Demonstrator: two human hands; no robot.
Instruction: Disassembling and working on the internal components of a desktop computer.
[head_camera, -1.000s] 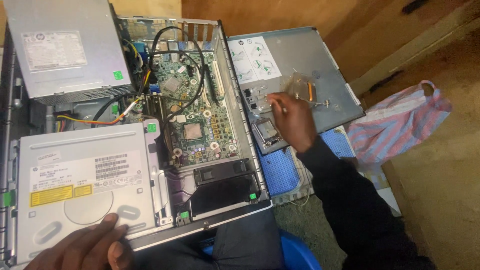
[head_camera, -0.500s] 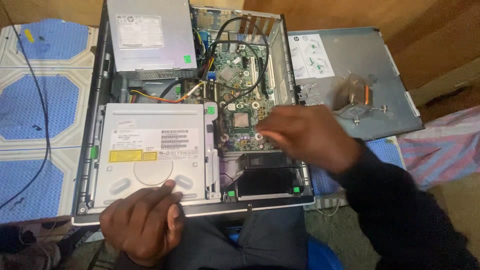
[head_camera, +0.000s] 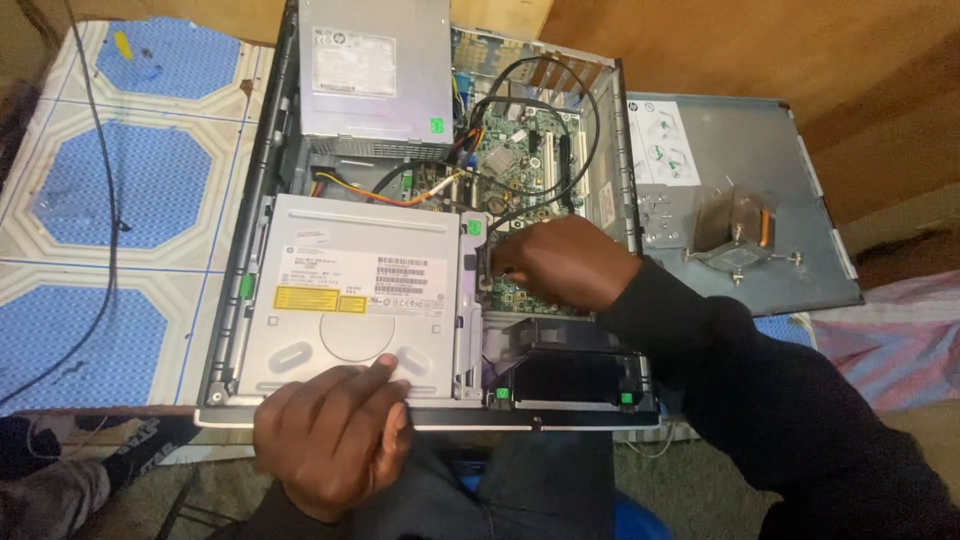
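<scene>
Below us, we see an open desktop computer case lying flat on a blue-and-cream patterned mat. Our left hand rests palm-down, fingers loosely curled, on the near edge of the silver optical drive, gripping nothing. Our right hand reaches onto the green motherboard just beside the drive, fingers bent down; we cannot tell whether it holds anything. A removed heatsink sits on the grey side panel well apart.
</scene>
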